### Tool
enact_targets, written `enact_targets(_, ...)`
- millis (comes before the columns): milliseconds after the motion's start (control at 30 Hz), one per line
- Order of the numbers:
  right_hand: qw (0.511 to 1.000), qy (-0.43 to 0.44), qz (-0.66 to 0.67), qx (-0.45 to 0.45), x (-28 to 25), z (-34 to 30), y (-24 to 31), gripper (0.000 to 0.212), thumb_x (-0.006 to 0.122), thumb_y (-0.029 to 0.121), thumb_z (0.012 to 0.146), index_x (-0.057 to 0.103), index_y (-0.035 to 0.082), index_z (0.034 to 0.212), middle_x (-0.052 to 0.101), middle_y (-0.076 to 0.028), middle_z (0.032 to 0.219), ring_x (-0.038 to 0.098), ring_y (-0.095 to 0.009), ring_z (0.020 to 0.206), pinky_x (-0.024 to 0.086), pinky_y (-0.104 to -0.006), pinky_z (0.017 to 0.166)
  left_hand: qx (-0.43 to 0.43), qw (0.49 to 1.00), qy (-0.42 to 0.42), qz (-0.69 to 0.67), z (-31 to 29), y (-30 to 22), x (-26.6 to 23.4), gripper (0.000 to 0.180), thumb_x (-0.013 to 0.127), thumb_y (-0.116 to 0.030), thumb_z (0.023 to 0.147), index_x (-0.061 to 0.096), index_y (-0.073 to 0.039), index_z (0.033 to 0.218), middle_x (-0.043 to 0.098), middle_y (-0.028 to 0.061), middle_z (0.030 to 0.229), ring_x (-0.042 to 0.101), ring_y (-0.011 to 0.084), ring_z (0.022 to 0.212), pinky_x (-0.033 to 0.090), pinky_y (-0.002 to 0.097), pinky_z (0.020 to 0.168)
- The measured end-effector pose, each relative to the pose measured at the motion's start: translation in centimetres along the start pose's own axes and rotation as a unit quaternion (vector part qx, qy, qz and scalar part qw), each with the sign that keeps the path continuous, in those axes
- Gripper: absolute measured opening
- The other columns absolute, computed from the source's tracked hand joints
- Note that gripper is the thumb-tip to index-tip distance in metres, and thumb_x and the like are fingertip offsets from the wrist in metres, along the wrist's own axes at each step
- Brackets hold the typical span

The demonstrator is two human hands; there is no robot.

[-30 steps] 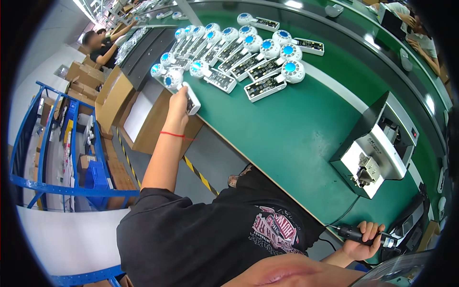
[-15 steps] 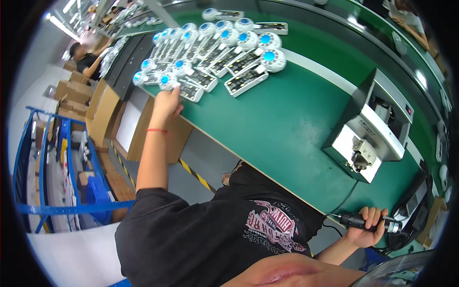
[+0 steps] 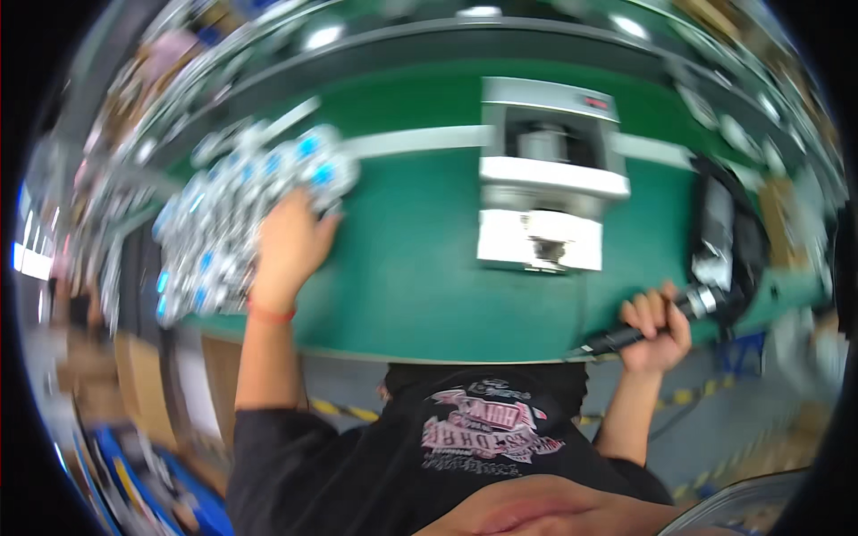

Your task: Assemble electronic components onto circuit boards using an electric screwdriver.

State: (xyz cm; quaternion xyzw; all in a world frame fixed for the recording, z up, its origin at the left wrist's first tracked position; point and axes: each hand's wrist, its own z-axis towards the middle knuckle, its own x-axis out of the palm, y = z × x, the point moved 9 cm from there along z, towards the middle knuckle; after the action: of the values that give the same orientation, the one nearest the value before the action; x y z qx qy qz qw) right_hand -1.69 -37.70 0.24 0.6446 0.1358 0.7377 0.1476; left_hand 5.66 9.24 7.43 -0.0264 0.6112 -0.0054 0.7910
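Note:
My left hand point(image 3: 293, 243), with a red band at its wrist, is over the right part of a crowd of white devices with round heads and blue centres point(image 3: 214, 228). Its thumb stands out to the side; the other fingers are smeared and partly hidden, so any grip is unclear. One device with a blue centre point(image 3: 323, 174) lies just beyond those fingers. At the right, my right hand point(image 3: 657, 330) is closed around a black electric screwdriver point(image 3: 617, 339). The tool's silver collar point(image 3: 702, 302) points up and right, while its cord end is near the table's front edge.
A boxy silver machine point(image 3: 554, 179) stands at the middle back of the green table point(image 3: 411, 268). Right of it lies a black bag-like item point(image 3: 728, 232), close to the screwdriver's tip. Cardboard boxes point(image 3: 143, 375) and a blue rack point(image 3: 161, 473) are at the lower left.
The view has swung to the right, so the machine now sits near the middle. My left hand has gone from the near devices to the right side of the group. The right hand keeps the screwdriver.

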Motion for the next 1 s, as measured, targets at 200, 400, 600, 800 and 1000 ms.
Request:
enact_targets(200,0.999,-0.040,-0.006,-0.023,-1.2,0.4,0.7,0.022,0.050,0.009,0.091,0.058,0.007,0.112,0.049,-0.004,0.069,0.047,-0.015,0.057,0.042,-0.0346,0.065,-0.028,0.998,0.029,0.040,0.5,-2.2,-1.1,0.041,0.073,-0.026,0.083,0.058,0.001,0.109,0.068,0.0211,0.087,0.065,0.0413,0.077,0.051,0.0445,0.071)
enact_targets(400,0.999,-0.029,-0.018,-0.033,-1.2,0.1,0.8,0.022,0.048,0.012,0.092,0.055,0.005,0.112,0.049,-0.003,0.071,0.047,-0.014,0.058,0.042,-0.0337,0.065,-0.080,0.992,0.075,0.068,0.5,-2.9,-0.7,0.039,0.073,-0.029,0.083,0.059,0.000,0.104,0.068,0.0199,0.086,0.066,0.0383,0.077,0.052,0.0437,0.072)
enact_targets(600,0.999,-0.037,-0.012,-0.025,-1.3,0.0,0.6,0.021,0.049,0.010,0.092,0.057,0.007,0.111,0.050,-0.004,0.070,0.048,-0.015,0.058,0.043,-0.0349,0.067,-0.051,0.998,0.022,0.030,0.5,-1.4,-0.4,0.035,0.071,-0.032,0.085,0.061,-0.001,0.097,0.068,0.0159,0.085,0.065,0.0337,0.073,0.051,0.0409,0.070)
enact_targets(800,0.999,-0.029,-0.016,-0.034,-0.8,0.2,0.7,0.022,0.049,0.011,0.092,0.055,0.005,0.112,0.050,-0.004,0.071,0.048,-0.015,0.058,0.043,-0.0343,0.065,-0.001,0.998,-0.027,0.049,0.9,-1.3,-2.3,0.032,0.071,-0.032,0.086,0.063,-0.002,0.092,0.067,0.0123,0.083,0.060,0.0313,0.068,0.049,0.0387,0.066)
enact_targets(1000,0.999,-0.042,-0.006,-0.030,-1.2,0.2,0.7,0.023,0.050,0.010,0.091,0.055,0.006,0.113,0.050,-0.005,0.071,0.049,-0.016,0.057,0.044,-0.0350,0.065,0.071,0.987,-0.063,-0.126,5.8,-11.0,-9.1,0.022,0.072,-0.021,0.084,0.064,-0.002,0.088,0.064,0.0090,0.079,0.054,0.0218,0.064,0.045,0.0316,0.063)
